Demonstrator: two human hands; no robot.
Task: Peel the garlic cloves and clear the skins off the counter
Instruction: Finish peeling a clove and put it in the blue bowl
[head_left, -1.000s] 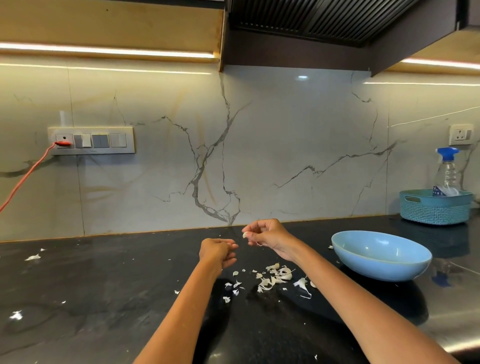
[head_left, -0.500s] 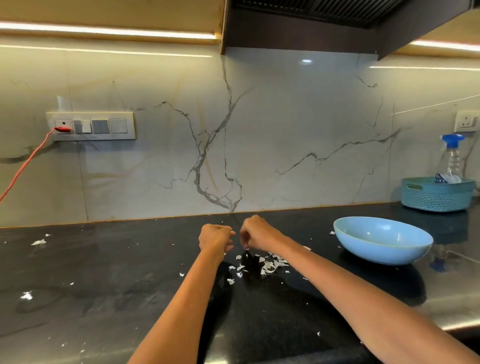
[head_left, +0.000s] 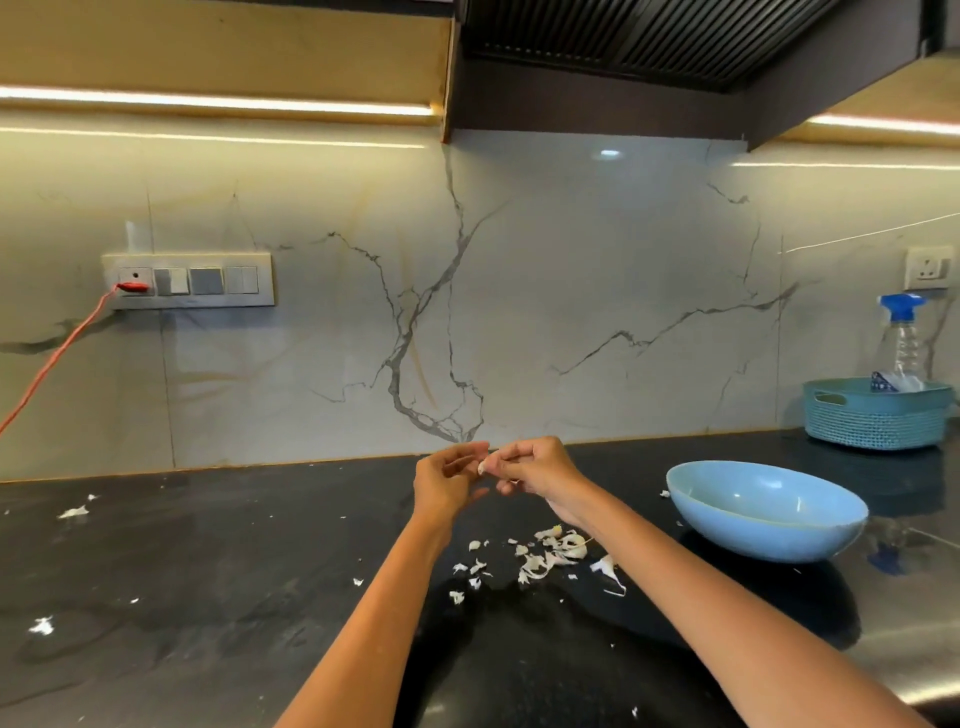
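Above the black counter (head_left: 218, 582), my right hand (head_left: 540, 470) pinches a small pale garlic clove (head_left: 482, 467) at its fingertips. My left hand (head_left: 447, 480) is right beside it, fingers curled, with its fingertips at the clove. A heap of white garlic skins (head_left: 550, 553) lies on the counter just below and in front of both hands. More loose skin flakes (head_left: 72, 513) are scattered at the far left of the counter. How much skin is on the clove is too small to tell.
A light blue bowl (head_left: 810, 540) sits on the counter to the right of the hands. A teal basket (head_left: 878, 421) holding a spray bottle (head_left: 904, 338) stands at the back right. An orange cord (head_left: 57, 358) runs from the wall socket panel (head_left: 189, 280).
Both hands rose from just above the skin heap and now meet higher up. The right hand's clove shows between the fingertips, and the left fingers have loosened towards it.
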